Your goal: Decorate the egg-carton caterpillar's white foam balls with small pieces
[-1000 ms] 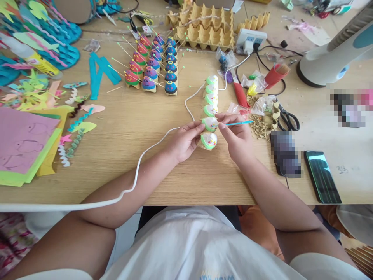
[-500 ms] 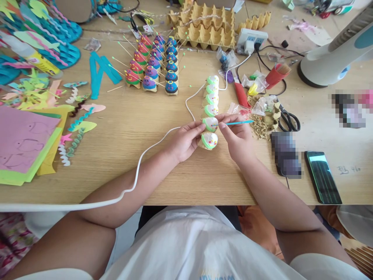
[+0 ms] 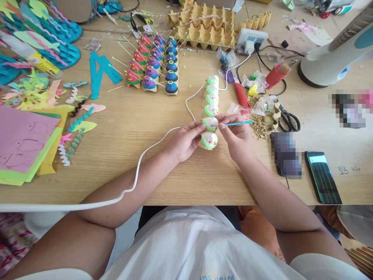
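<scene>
A row of several white and green clay-covered egg-carton cups (image 3: 211, 110) runs away from me at the middle of the table. My left hand (image 3: 186, 140) grips the near part of this row from its left side, thumb on the second-nearest cup. In my right hand (image 3: 237, 136) is a thin blue stick tool (image 3: 240, 123), pinched between thumb and fingers. Its left tip touches the white face of that same cup. Small red and yellow dots show on the nearest cup (image 3: 210, 140).
Painted cup rows (image 3: 150, 72) stand farther back, with pins sticking out. A white cable (image 3: 142, 155) crosses my left forearm. Paper cutouts and coloured sheets (image 3: 26, 140) lie left; scissors (image 3: 288, 119), a phone (image 3: 323, 177) and a power strip (image 3: 252, 39) are right.
</scene>
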The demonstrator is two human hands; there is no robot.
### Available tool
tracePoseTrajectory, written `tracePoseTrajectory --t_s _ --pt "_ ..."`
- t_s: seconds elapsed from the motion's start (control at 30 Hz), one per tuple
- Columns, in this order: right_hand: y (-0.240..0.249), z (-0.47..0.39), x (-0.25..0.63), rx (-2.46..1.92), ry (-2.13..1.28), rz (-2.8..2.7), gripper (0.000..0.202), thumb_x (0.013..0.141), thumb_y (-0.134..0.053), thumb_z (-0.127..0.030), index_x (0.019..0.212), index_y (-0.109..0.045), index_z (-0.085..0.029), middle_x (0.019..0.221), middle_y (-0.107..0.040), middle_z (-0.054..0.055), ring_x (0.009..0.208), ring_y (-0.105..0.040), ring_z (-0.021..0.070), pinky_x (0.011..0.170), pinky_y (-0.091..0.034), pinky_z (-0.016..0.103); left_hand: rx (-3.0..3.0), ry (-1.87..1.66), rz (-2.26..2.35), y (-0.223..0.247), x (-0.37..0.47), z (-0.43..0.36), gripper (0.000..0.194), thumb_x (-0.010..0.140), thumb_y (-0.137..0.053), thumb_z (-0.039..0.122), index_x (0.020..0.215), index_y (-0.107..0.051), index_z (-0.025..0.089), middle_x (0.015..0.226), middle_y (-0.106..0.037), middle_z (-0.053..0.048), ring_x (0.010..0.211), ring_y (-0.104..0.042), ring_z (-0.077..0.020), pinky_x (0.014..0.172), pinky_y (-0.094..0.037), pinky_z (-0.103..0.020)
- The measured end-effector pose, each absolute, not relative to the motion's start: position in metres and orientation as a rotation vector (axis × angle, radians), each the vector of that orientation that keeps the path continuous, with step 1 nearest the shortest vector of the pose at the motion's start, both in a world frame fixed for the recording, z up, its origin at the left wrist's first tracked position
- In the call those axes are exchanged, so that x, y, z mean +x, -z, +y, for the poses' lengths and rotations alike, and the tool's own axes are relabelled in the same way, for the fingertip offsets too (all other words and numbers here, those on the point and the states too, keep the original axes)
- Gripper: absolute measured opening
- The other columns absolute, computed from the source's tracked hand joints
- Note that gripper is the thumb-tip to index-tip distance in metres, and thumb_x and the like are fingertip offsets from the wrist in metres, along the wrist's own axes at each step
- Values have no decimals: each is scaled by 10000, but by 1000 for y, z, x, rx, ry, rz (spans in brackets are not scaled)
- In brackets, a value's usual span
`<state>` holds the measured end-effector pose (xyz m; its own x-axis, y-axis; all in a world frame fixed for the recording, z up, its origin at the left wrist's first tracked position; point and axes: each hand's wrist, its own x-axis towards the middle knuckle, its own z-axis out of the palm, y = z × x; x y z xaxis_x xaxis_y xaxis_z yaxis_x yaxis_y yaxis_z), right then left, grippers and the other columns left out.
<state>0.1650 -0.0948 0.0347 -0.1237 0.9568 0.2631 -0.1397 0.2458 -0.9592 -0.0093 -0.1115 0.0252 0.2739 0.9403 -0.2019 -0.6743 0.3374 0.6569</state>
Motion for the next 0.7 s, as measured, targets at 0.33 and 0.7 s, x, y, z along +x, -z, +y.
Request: tracePoseTrajectory --t_s 0.33,0.7 --pt "-35 -96 166 -854 -1179 -1323 304 861 -895 -505 901 -700 -275 1102 -786 6 1050 -738 164 925 -604 340 505 -1155 614 -22 -10 -112 234 786 -968 317 944 -851 190 946 -850 -27 763 -736 -112 692 -556 -212" --pt "-35 -96 166 -902 -1147 -1366 363 857 -871 -579 912 -674 -279 1111 -780 19 1073 -735 185 936 -615 367 464 -1143 688 -25 -9 -112 189 813 -933 259 942 -824 175 968 -842 -35 799 -747 -136 723 -531 -248"
